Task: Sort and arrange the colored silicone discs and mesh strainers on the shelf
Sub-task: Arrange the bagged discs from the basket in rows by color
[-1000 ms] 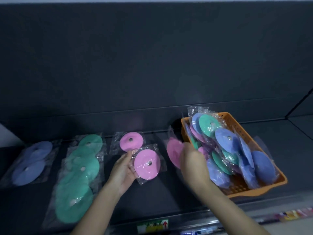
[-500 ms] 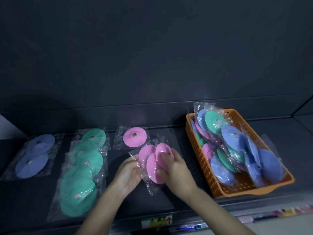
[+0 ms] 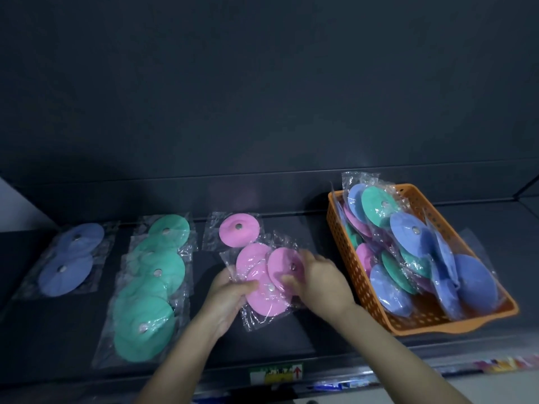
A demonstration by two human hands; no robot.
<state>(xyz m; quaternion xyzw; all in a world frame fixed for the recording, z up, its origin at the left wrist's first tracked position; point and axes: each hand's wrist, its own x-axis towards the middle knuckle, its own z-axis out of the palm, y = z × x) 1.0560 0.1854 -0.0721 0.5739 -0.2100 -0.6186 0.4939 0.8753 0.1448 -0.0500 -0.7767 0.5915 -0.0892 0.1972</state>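
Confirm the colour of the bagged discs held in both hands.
Pink. The left hand and right hand hold the bagged discs; head view shows it best.

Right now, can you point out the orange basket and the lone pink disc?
orange basket [image 3: 338, 228]: head view, on its left wall.
lone pink disc [image 3: 233, 238]: head view, pink face beside its stud.

- The pink discs [image 3: 264, 298] look like soft, matt silicone, smooth-faced, each with a small shiny metal stud [image 3: 270, 286] at the centre.
- Their clear plastic wrappers [image 3: 250, 319] are thin, crinkled and glossy, catching light along the folds.
- The green discs [image 3: 145, 325] and blue discs [image 3: 65, 275] have the same matt, smooth finish under glossy film.
- The orange basket [image 3: 338, 228] is hard plastic, perforated, with a slight sheen.
- The shelf [image 3: 291, 330] is dark and matt.
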